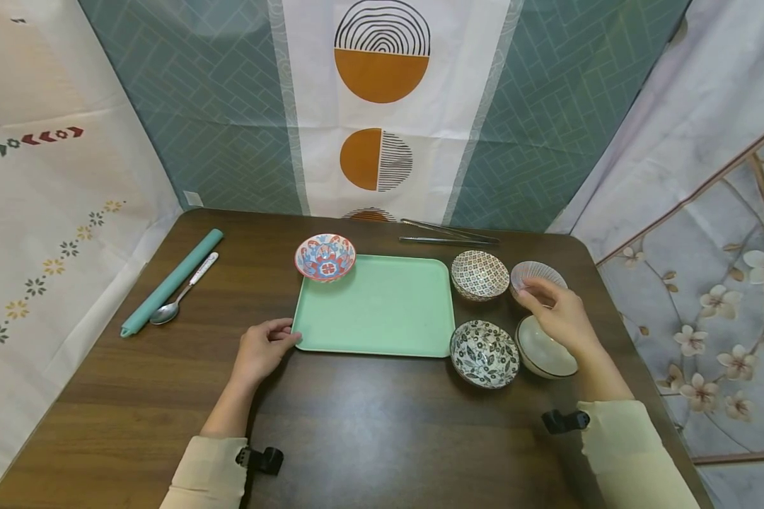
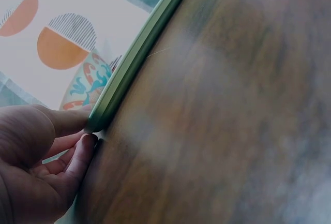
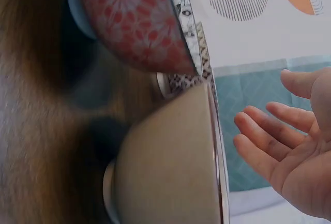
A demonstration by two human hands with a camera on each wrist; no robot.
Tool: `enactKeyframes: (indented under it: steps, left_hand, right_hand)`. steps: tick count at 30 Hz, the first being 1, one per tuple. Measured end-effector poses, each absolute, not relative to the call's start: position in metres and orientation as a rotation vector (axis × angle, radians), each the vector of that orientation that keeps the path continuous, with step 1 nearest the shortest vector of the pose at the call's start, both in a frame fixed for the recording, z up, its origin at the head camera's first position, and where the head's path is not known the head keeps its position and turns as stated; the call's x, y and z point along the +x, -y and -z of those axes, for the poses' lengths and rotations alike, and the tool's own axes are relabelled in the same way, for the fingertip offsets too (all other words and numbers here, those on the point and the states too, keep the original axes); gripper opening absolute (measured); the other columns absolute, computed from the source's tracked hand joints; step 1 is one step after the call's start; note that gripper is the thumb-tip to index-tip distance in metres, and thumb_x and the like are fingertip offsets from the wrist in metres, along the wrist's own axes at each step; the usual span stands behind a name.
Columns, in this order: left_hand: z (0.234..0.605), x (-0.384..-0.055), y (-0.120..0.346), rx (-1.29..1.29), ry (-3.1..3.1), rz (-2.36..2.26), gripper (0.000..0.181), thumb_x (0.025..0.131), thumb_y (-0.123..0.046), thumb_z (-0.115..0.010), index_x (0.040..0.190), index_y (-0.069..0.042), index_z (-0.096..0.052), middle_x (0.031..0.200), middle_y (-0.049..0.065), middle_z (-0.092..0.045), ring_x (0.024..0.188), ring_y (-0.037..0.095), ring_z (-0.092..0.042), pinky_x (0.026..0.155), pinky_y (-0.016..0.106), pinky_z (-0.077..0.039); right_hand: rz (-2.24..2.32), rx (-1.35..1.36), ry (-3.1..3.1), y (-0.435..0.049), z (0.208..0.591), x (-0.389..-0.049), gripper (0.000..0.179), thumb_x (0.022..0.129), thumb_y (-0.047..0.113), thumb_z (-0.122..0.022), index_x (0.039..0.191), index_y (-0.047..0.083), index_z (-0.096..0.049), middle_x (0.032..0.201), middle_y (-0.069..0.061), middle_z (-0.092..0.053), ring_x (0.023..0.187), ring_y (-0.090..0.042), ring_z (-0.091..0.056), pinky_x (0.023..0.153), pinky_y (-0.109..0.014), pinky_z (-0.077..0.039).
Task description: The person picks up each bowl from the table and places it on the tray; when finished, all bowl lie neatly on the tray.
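Left hand (image 1: 264, 350) gripped the green tray (image 1: 375, 304) by its near-left corner. Tray lay mid-worktop (image 1: 388, 431), nearer the far edge than the near one. Right hand (image 1: 560, 314) was open, fingers loosely bent, holding nothing, above the ribbed bowl (image 1: 537, 270) and cream bowl (image 1: 547, 353) near the worktop's right edge. Checked bowl (image 1: 480, 274) and leaf-print bowl (image 1: 484, 355) stood between those two and the tray. Red-and-blue bowl (image 1: 325, 257) overlapped the tray's far-left corner in the head view; couldn't tell if it rested on it. Chopsticks (image 1: 446, 241) lay along the worktop's far edge; teal roll (image 1: 173, 281) and spoon (image 1: 165, 313) near its left edge.
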State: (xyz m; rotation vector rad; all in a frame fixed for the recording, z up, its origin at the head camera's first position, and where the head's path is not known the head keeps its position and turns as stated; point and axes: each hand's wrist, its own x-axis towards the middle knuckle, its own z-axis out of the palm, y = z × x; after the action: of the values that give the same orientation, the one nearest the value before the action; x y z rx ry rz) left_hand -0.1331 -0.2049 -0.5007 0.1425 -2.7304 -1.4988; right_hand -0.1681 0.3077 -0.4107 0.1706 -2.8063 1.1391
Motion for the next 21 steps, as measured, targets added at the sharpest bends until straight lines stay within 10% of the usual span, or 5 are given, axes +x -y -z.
enactKeyframes:
  steps: [9, 15, 21]
  left_hand:
    - [0.5, -0.133, 0.205, 0.146, 2.733, 1.5, 0.036, 0.092, -0.013, -0.076, 0.122, 0.006, -0.069, 0.102, 0.018, -0.072, 0.096, 0.031, -0.07, 0.07, 0.015, -0.05]
    - [0.5, -0.132, 0.204, 0.141, 2.729, 1.498, 0.036, 0.092, -0.014, -0.077, 0.121, 0.005, -0.07, 0.101, 0.018, -0.072, 0.095, 0.031, -0.071, 0.07, 0.016, -0.051]
    - [0.5, -0.132, 0.204, 0.147, 2.725, 1.488, 0.037, 0.091, -0.014, -0.077, 0.122, 0.005, -0.07, 0.101, 0.018, -0.072, 0.095, 0.031, -0.071, 0.07, 0.015, -0.05]
  right_hand:
    - [-0.948, 0.165, 2.676, -0.329, 0.425, -0.155, 0.032, 0.097, 0.018, -0.069, 0.122, -0.004, -0.069, 0.111, -0.021, -0.073, 0.088, 0.0, -0.063, 0.077, -0.004, -0.041]
    - [-0.82, 0.125, 2.63, -0.347, 0.438, -0.144, 0.03, 0.093, 0.011, -0.073, 0.116, -0.007, -0.07, 0.109, -0.026, -0.072, 0.086, -0.04, -0.072, 0.072, 0.0, -0.036]
    - [-0.81, 0.132, 2.625, -0.36, 0.448, -0.135, 0.031, 0.091, 0.008, -0.074, 0.115, -0.01, -0.066, 0.106, -0.031, -0.07, 0.084, -0.047, -0.071, 0.071, 0.003, -0.035]
